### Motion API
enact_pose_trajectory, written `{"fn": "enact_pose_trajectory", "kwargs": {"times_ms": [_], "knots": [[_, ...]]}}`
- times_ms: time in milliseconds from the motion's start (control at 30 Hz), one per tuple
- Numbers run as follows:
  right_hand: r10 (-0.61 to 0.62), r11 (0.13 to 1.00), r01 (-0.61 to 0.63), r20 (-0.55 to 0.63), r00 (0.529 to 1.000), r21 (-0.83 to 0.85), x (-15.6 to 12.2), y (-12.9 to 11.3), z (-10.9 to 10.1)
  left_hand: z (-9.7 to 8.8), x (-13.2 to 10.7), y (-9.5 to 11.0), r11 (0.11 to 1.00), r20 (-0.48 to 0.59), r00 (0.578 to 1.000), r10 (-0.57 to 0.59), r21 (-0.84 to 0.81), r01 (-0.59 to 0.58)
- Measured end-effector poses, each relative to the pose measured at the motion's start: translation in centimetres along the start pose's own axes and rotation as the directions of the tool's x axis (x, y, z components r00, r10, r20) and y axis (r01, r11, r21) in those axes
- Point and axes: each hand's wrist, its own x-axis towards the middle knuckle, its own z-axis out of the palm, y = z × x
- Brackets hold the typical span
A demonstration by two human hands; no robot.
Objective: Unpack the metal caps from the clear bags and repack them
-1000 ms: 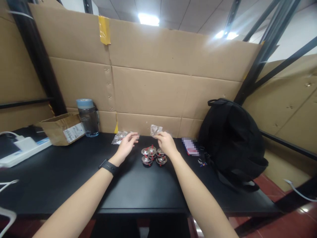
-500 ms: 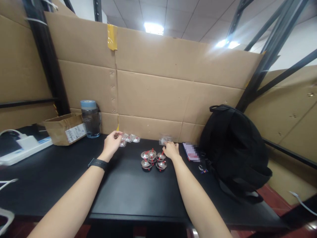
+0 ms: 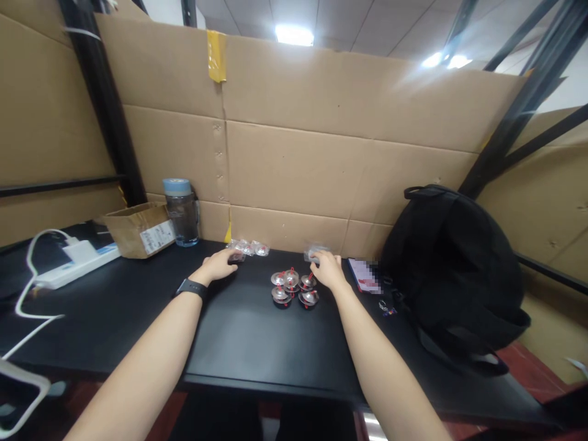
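Several silvery finger cymbals (image 3: 291, 280) with red cord loops lie grouped in pairs mid-table. Behind and left of them, more cymbals in clear bags (image 3: 261, 248) rest in a row by the cardboard wall. My left hand (image 3: 219, 267), wearing a dark watch, is low at the row's left end, its fingers closed on a bagged cymbal (image 3: 237, 256). On the other side, my right hand (image 3: 327, 269) is just behind and right of the loose cymbals. Its fingers are curled at a clear plastic bag (image 3: 315, 252), whose contents I cannot make out.
A black backpack (image 3: 454, 275) stands at the right, beside a phone (image 3: 364, 275) and a key ring (image 3: 386, 308). To the left are a water bottle (image 3: 182, 214), an open cardboard box (image 3: 138, 231) and a white power strip (image 3: 76, 266) with a cable. A cardboard wall (image 3: 294, 171) closes off the back.
My left hand has come down from a raised pinch onto the left end of the bagged row. My right hand stays by the clear bag. The whole view has shifted slightly.
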Motion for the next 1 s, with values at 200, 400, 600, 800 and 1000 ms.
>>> {"fn": "enact_pose_trajectory", "kwargs": {"times_ms": [200, 400, 600, 800, 1000], "knots": [[-0.027, 0.999, 0.027, 0.009, 1.000, 0.023, -0.2, -1.1, -0.5, -0.3, -0.3, 0.2, 0.998, -0.123, 0.992, 0.030, -0.047, -0.036], [-0.138, 0.973, 0.146, -0.058, 0.989, 0.179, -0.3, -3.5, -1.3, -1.3, -1.5, 4.5, 0.954, -0.314, 0.948, 0.052, -0.266, -0.140], [-0.186, 0.774, 0.222, -0.122, 0.975, 0.593, -1.0, -7.2, -1.2, -2.0, -3.8, 10.7, 0.844, -0.316, 0.898, 0.305, -0.347, -0.409], [-0.290, 0.734, 0.308, -0.130, 0.948, 0.605, -1.5, -8.0, -1.5, -0.9, -4.4, 12.8, 0.784, -0.275, 0.869, 0.412, -0.379, -0.492], [-0.184, 0.628, 0.125, -0.010, 0.983, 0.768, -1.2, -7.4, -1.2, -0.3, -4.5, 12.6, 0.758, -0.299, 0.897, 0.325, -0.485, -0.436]]}}
